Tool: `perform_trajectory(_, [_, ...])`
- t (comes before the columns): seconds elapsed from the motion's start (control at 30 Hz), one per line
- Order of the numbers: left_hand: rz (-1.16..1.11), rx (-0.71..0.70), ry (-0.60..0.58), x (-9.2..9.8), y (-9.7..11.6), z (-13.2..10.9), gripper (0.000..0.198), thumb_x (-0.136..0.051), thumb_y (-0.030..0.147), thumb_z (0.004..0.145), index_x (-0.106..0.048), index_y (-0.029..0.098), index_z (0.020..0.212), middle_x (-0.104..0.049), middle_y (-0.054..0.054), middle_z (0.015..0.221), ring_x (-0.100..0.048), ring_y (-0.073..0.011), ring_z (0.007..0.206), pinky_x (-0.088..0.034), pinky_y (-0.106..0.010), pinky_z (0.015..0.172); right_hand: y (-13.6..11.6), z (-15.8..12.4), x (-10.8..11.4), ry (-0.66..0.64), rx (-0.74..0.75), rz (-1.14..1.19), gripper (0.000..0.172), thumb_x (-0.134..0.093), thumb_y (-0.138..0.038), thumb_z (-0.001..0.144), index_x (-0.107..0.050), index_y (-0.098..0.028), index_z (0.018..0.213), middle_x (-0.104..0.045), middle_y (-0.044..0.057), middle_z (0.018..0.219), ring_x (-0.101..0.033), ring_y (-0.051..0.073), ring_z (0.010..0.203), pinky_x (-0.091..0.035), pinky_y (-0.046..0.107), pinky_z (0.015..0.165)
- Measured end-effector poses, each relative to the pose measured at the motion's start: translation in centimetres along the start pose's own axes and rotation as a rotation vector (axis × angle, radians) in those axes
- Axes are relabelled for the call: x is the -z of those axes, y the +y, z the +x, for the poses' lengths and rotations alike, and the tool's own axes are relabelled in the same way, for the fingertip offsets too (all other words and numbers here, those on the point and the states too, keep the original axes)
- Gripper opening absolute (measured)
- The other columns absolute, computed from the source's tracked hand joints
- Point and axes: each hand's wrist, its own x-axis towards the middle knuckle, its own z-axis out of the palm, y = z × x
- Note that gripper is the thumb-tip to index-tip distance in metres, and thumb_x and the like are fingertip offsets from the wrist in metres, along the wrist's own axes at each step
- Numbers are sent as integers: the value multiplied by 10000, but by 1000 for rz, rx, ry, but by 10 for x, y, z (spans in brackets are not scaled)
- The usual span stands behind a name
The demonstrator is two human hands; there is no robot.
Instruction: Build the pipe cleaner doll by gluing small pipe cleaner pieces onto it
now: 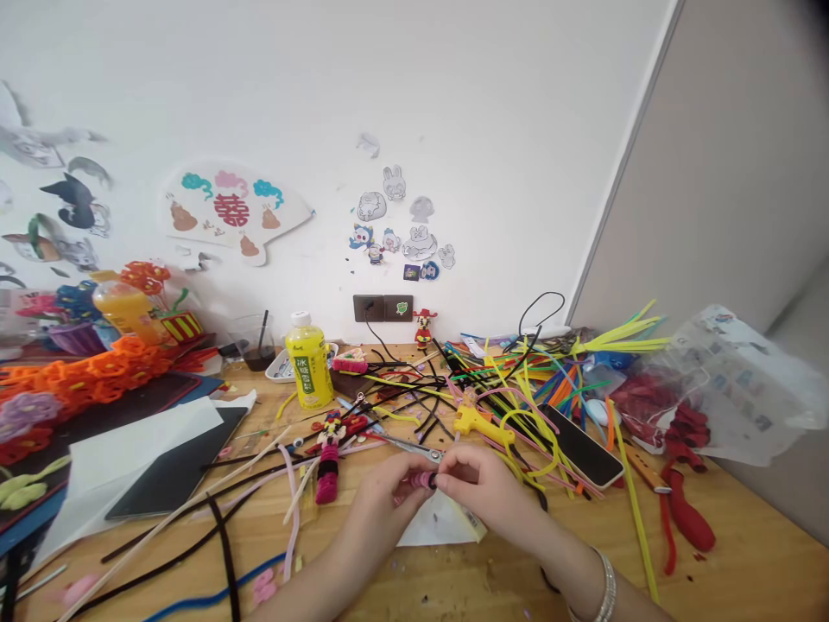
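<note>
Both my hands meet over the wooden desk (744, 570) near its front edge. My left hand (382, 501) and my right hand (483, 488) pinch a small pink pipe-cleaner piece (424, 479) between their fingertips, with a dark bit at its right end. A bracelet circles my right wrist. Just behind the hands lie scissors (414, 447) and a yellow glue gun (476, 423). A small pipe-cleaner doll (329, 449) in red, black and pink lies to the left of my hands. White paper (433, 527) lies under them.
A heap of coloured pipe cleaners (531, 380) covers the desk's right half, with a phone (583, 445) in it. A yellow bottle (309, 363), a dark tablet (174, 471), orange pipe-cleaner flowers (97, 371), red-handled pliers (686, 510) and a plastic bag (731, 389) stand around. Wall sockets (382, 307) sit behind.
</note>
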Motion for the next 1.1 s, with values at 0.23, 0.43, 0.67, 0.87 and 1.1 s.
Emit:
perform_trajectory(0.23, [79, -91, -18, 0, -5, -3, 101, -531, 196, 742, -618, 184, 792, -653, -38, 780, -579, -151, 705, -473, -256, 655, 4, -1, -4, 7, -38, 44, 51, -562, -203, 679, -544, -175, 641, -549, -18, 636, -512, 119, 621, -411, 223, 575])
perform_trajectory(0.43, [97, -113, -47, 1, -4, -4, 114, -580, 225, 748, -606, 188, 853, -659, -39, 834, -594, -166, 779, -473, -270, 718, 6, -1, -7, 27, -30, 66, 59, -559, -222, 680, -529, -187, 643, -537, -19, 632, -519, 125, 619, -422, 238, 590])
perform_trajectory(0.67, [38, -155, -93, 2, -7, -5, 150, -498, 235, 819, -573, 194, 943, -634, -58, 941, -579, -164, 873, -465, -264, 783, 3, -1, -5, 56, -5, 49, 74, -563, -238, 680, -525, -178, 659, -530, -11, 646, -504, 129, 616, -414, 252, 592])
perform_trajectory(0.87, [-9, -128, -69, 2, -8, -3, 126, -497, 228, 811, -565, 184, 909, -629, -58, 895, -577, -167, 840, -471, -268, 751, 6, -1, -4, 46, 19, 105, 86, -569, -262, 706, -552, -178, 694, -562, -4, 678, -525, 130, 650, -424, 251, 608])
perform_trajectory(1.1, [52, -114, -79, 2, -5, -4, 150, -484, 237, 818, -575, 197, 932, -638, -54, 891, -582, -167, 818, -477, -268, 734, 10, 0, -5, 45, 10, 139, 63, -561, -241, 715, -552, -179, 705, -558, -8, 678, -527, 124, 651, -424, 246, 614])
